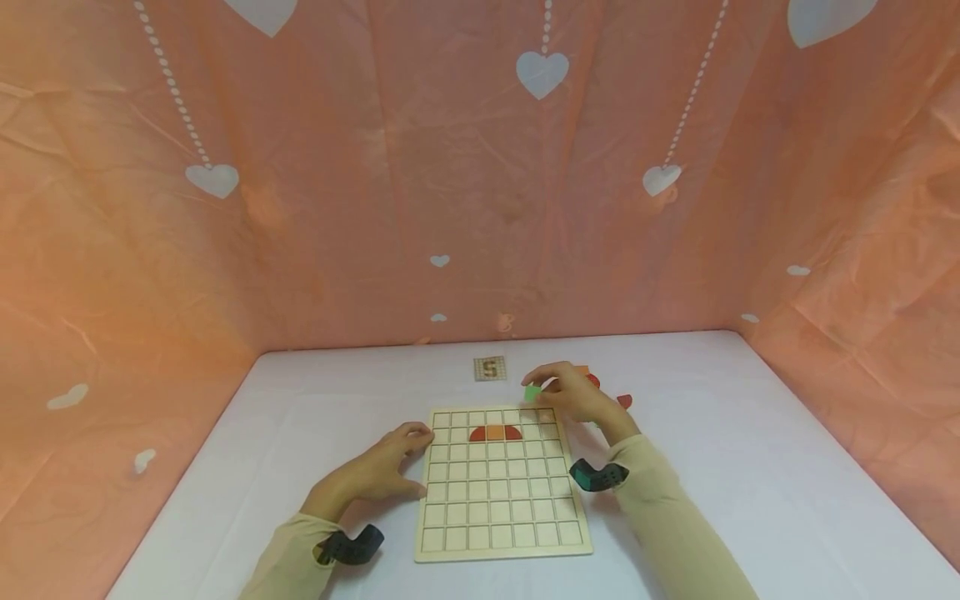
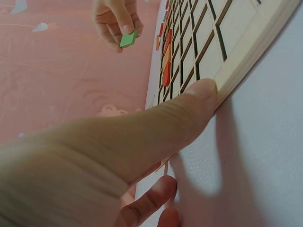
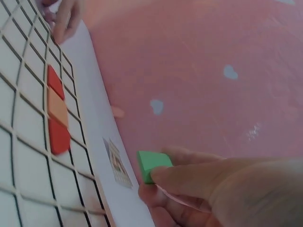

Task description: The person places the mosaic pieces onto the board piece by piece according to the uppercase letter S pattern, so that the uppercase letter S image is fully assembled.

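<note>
My right hand (image 1: 576, 398) pinches a small green square tile (image 3: 152, 163) between thumb and fingers, above the far right corner of a wooden grid board (image 1: 498, 510). On the board, in the second row from the far edge, an orange square (image 1: 495, 432) lies between two red rounded pieces, the left red piece (image 1: 477, 434) and the right red piece (image 1: 513, 432). My left hand (image 1: 375, 468) rests at the board's left edge with its fingers spread. Its thumb (image 2: 201, 92) touches the rim in the left wrist view.
A small card with a figure on a grid (image 1: 490, 368) lies beyond the board. Partly behind my right hand are an orange piece (image 1: 582, 368) and a red piece (image 1: 594, 380); another red piece (image 1: 625, 402) lies right of them. A pink cloth (image 1: 480, 208) hangs around the white table.
</note>
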Demonstrator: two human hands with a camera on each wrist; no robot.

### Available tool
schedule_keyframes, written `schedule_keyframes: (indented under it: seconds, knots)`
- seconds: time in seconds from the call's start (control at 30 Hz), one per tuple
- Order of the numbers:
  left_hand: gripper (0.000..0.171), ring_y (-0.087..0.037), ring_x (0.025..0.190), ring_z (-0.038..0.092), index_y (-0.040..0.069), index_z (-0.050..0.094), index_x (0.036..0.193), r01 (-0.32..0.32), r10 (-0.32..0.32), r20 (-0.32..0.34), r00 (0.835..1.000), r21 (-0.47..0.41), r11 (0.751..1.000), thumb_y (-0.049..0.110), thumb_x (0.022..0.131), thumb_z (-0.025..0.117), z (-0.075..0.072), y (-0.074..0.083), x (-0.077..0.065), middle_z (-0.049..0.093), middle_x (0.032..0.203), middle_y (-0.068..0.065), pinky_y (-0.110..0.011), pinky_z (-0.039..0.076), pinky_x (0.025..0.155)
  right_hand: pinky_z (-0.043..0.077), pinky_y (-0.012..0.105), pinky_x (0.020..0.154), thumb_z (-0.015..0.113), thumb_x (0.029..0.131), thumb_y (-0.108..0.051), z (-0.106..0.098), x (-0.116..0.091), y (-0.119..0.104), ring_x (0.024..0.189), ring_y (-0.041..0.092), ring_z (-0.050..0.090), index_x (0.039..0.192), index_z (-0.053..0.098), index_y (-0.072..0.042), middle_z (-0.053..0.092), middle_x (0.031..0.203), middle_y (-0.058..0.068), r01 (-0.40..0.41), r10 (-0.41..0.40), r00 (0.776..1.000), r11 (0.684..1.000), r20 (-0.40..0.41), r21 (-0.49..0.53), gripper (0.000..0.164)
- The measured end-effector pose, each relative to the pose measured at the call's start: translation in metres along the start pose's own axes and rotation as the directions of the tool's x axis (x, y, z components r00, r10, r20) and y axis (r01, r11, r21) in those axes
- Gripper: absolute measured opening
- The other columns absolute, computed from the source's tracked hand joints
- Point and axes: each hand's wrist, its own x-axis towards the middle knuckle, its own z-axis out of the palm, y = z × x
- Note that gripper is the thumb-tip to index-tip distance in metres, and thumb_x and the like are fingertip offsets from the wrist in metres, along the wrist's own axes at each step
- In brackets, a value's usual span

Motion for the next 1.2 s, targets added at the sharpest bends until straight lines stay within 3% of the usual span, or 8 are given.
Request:
schedule_keyframes:
  seconds: [0.2,0.47,0.7,0.87,1.0,1.2]
  knots:
    - [0.084,-0.045,0.147,0.034,-0.006,0.047,0.146,-0.001,0.001,-0.003,1.0,-0.007,1.0,0.014,0.075,0.087,0.0,0.001,0.0,0.04,0.156,-0.019,-0.061,0.031,0.12,0.053,0.021,0.068,0.063,0.09,0.007,0.014,0.004,-0.01,0.079,0.016,0.066,0.116,0.069,0.008,0.066,0.106,0.021,0.059,-0.059,0.998,0.998,0.03,-0.014,0.027]
    - [0.083,-0.042,0.148,0.034,-0.005,0.047,0.147,0.022,-0.022,-0.01,1.0,-0.013,1.0,0.013,0.076,0.086,0.0,0.001,0.002,0.04,0.157,-0.016,-0.058,0.031,0.122,0.057,0.023,0.072,0.066,0.089,0.006,0.032,0.007,-0.021,0.08,0.015,0.068,0.113,0.069,0.007,0.065,0.104,0.018,0.07,-0.071,0.993,0.997,0.093,0.014,0.024]
    - [0.083,-0.04,0.148,0.034,-0.002,0.047,0.148,0.048,-0.048,0.0,0.999,-0.022,0.999,0.014,0.076,0.086,0.0,0.002,0.003,0.039,0.158,-0.015,-0.057,0.033,0.121,0.059,0.022,0.074,0.066,0.093,0.001,0.05,0.008,-0.028,0.083,0.014,0.07,0.114,0.071,0.002,0.07,0.106,0.015,0.1,-0.089,0.985,0.993,0.15,-0.065,0.021]
    - [0.084,-0.041,0.147,0.035,-0.003,0.046,0.148,0.035,-0.035,0.005,0.999,-0.01,0.999,0.015,0.077,0.086,-0.001,0.003,0.002,0.039,0.157,-0.016,-0.058,0.033,0.121,0.055,0.017,0.069,0.067,0.093,0.001,0.063,0.009,-0.033,0.077,0.01,0.069,0.111,0.073,0.001,0.073,0.103,0.014,0.15,-0.131,0.974,0.984,0.184,-0.096,0.019]
    - [0.084,-0.043,0.146,0.035,-0.004,0.046,0.148,0.014,-0.014,0.006,1.0,-0.007,1.0,0.015,0.077,0.086,-0.002,0.001,0.001,0.04,0.156,-0.018,-0.06,0.032,0.12,0.057,0.019,0.076,0.066,0.092,0.004,0.073,0.008,-0.036,0.087,0.015,0.071,0.109,0.075,0.001,0.075,0.107,0.014,0.194,-0.166,0.964,0.973,0.209,-0.121,0.019]
    - [0.083,-0.044,0.147,0.034,-0.005,0.046,0.148,0.006,-0.006,0.008,1.0,-0.016,1.0,0.015,0.077,0.086,-0.002,0.001,0.0,0.039,0.156,-0.018,-0.061,0.03,0.121,0.057,0.031,0.09,0.066,0.092,0.005,0.084,0.003,-0.04,0.102,0.02,0.066,0.109,0.075,-0.001,0.075,0.11,0.011,0.157,-0.122,0.969,0.976,0.215,-0.153,0.021]
